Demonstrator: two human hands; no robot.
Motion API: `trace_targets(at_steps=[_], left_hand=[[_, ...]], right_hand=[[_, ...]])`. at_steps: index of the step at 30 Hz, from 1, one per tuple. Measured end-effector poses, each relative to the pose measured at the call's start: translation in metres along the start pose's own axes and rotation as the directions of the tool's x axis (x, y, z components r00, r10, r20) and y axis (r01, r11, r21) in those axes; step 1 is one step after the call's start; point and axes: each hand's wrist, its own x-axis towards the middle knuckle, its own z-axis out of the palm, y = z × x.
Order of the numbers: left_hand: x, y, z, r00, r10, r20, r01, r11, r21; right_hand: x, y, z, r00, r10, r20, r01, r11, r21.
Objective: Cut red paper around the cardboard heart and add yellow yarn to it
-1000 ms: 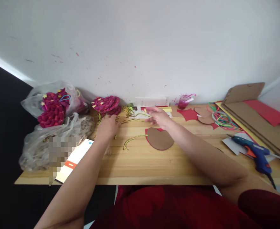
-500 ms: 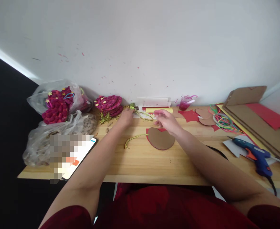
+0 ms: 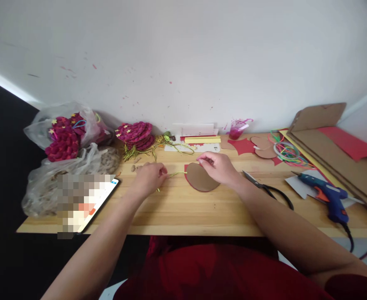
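A round brown cardboard disc (image 3: pixel 203 178) with a red edge lies on the wooden table (image 3: pixel 183 216), and a yellow-green cord (image 3: pixel 177 173) runs out from its left side. Over the cord's left part is my left hand (image 3: pixel 152 177), its fingers curled; the tassel end shows just below it, and whether the fingers grip the cord is not clear. My right hand (image 3: pixel 216 166) reaches to the disc's upper right edge with thumb and forefinger pinched together; what is between them is too small to name.
Black scissors (image 3: pixel 264 186) lie right of the disc, and a blue glue gun (image 3: pixel 330 191) farther right. Crocheted magenta pieces (image 3: pixel 136 135), plastic bags (image 3: pixel 58 183) and a phone (image 3: pixel 98 204) are at left. A cup (image 3: pixel 237 130) stands by the wall.
My left hand has moved down and left from the cord bundle at the back to the disc's cord. My right hand has come to the disc's edge, its fingers now pinched. The view has shifted slightly.
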Motion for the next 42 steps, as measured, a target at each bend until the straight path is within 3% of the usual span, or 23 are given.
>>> trace_targets(at_steps=[4, 8, 12, 14, 16, 19, 21, 23, 25, 28, 32, 38, 42], left_hand=[[-0.007, 0.001, 0.015, 0.998, -0.047, -0.039, 0.048, 0.998, 0.032], [-0.005, 0.003, 0.023, 0.996, -0.057, -0.076, 0.056, 0.998, -0.016], [-0.002, 0.006, 0.019, 0.998, -0.009, -0.063, -0.003, 0.982, -0.187], [-0.002, 0.010, 0.012, 0.998, 0.047, -0.044, -0.060, 0.924, -0.377], [-0.001, 0.018, 0.005, 0.994, 0.106, -0.030, -0.097, 0.711, -0.697], [0.003, 0.033, -0.002, 0.987, 0.160, -0.017, -0.052, 0.212, -0.976], [0.007, 0.043, -0.005, 0.986, 0.167, -0.001, -0.013, 0.070, -0.997], [0.013, 0.053, -0.008, 0.981, 0.191, 0.027, 0.025, 0.013, -1.000], [0.020, 0.063, -0.009, 0.967, 0.246, 0.065, 0.066, 0.006, -0.998], [0.030, 0.075, -0.007, 0.941, 0.324, 0.101, 0.094, 0.037, -0.995], [0.041, 0.080, 0.004, 0.936, 0.336, 0.103, 0.084, 0.070, -0.994], [0.045, 0.069, 0.023, 0.949, 0.268, 0.166, 0.127, 0.157, -0.979], [0.042, 0.071, 0.029, 0.935, 0.267, 0.232, 0.166, 0.248, -0.954]], right_hand=[[0.001, 0.006, -0.002, 0.999, -0.043, 0.012, 0.043, 0.997, -0.060], [0.004, 0.014, -0.002, 1.000, -0.003, 0.019, 0.004, 0.996, -0.094], [0.010, 0.023, 0.001, 0.996, 0.032, -0.079, -0.034, 0.999, -0.022], [0.013, 0.032, -0.002, 0.990, 0.044, -0.132, -0.044, 0.999, 0.005], [0.016, 0.044, -0.011, 0.984, 0.055, -0.168, -0.056, 0.998, -0.006], [0.022, 0.063, -0.035, 0.969, 0.091, -0.231, -0.103, 0.994, -0.038], [0.025, 0.067, -0.051, 0.951, 0.125, -0.283, -0.143, 0.989, -0.044], [0.026, 0.058, -0.060, 0.940, 0.146, -0.309, -0.161, 0.987, -0.026], [0.025, 0.038, -0.060, 0.958, 0.152, -0.242, -0.140, 0.988, 0.067], [0.021, 0.002, -0.046, 0.996, 0.072, 0.058, -0.088, 0.924, 0.372], [0.012, -0.015, -0.027, 0.949, -0.095, 0.301, -0.087, 0.839, 0.537], [0.003, 0.005, -0.027, 0.973, 0.081, 0.215, -0.132, 0.963, 0.234], [0.004, 0.010, -0.026, 0.975, 0.120, 0.189, -0.154, 0.972, 0.180]])
